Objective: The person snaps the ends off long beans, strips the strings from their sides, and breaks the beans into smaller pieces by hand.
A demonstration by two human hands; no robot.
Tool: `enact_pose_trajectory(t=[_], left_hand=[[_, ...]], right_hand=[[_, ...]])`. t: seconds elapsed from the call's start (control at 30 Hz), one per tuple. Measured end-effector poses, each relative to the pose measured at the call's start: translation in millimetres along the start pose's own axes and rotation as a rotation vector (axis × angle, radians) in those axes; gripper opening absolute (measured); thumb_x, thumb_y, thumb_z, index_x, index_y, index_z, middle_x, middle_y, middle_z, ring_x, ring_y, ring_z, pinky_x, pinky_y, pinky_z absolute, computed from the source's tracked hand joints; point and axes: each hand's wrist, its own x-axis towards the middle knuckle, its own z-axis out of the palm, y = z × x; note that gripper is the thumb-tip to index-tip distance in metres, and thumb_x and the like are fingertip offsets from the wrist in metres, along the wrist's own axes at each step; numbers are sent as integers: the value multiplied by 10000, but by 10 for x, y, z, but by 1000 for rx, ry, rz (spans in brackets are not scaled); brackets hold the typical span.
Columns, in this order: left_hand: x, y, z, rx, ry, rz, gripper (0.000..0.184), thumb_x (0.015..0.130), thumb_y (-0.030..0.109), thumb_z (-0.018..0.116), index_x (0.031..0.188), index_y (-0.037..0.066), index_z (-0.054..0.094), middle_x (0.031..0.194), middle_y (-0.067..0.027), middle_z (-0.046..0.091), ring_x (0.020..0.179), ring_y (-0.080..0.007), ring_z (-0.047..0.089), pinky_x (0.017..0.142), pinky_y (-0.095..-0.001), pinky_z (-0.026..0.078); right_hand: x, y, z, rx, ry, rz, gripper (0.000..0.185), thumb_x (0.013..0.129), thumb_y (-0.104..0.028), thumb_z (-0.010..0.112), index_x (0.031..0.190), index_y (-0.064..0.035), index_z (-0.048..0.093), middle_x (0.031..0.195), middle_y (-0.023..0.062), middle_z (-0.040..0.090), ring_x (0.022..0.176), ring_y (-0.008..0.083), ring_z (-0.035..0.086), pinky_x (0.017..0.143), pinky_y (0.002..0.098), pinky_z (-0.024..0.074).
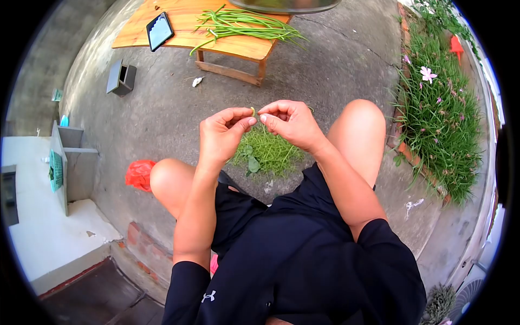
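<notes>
In front of my knees, my two hands are close together, fingertips nearly meeting. Thumb and forefinger of my left hand [223, 130] pinch a thin green stem [253, 111]. My right hand [292, 122] is closed in a pinch at the same spot; a bit of green shows beside its fingers, though most of what it grips is hidden. Below the hands, a heap of thin green strips [273, 151] lies on the ground, with a few broad leaves [253, 162] on its left side.
Ahead stands a low wooden table [184, 13] bearing long green stems [238, 26] and a phone [160, 31]. A grey box [121, 78] sits left of it. A red plastic bag [140, 175] lies by my left knee. A planted bed [439, 108] runs along the right.
</notes>
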Motion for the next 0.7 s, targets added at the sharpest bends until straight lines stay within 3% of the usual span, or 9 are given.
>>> enact_pose_trajectory(t=[0.1,0.2,0.4,0.6,0.7], left_hand=[[-51,58,37,256,-4,195,164,837,-22,768,1000,-17,753,874,-85,763,781,-124,711,715,-268,582],[-72,105,59,357,-20,335,173,816,-14,761,987,15,750,883,-126,754,771,-172,730,688,-289,574],[-65,124,60,468,-41,465,151,796,-5,764,941,30,746,866,-135,739,767,-234,730,671,-317,569],[-37,104,60,372,-13,510,154,790,-27,769,931,30,749,843,-118,736,741,-212,717,668,-306,564],[-67,105,48,340,-39,273,132,829,-54,751,938,19,756,900,-80,752,797,-141,708,712,-261,574]], right_hand=[[-6,31,-5,-40,12,-9,152,911,-123,727,984,10,730,780,-10,683,683,33,590,609,212,495],[-3,37,-9,-59,33,-10,150,879,-132,739,937,7,734,767,-9,688,669,34,590,605,220,504],[6,88,-8,-112,56,-32,123,847,-111,738,865,7,707,755,-15,677,664,32,586,606,221,505],[11,60,3,71,26,32,85,849,-69,723,876,-1,681,777,-15,660,689,24,574,605,206,484],[20,85,21,150,18,24,61,862,-46,704,888,-2,673,791,-7,659,693,30,574,600,203,474]])
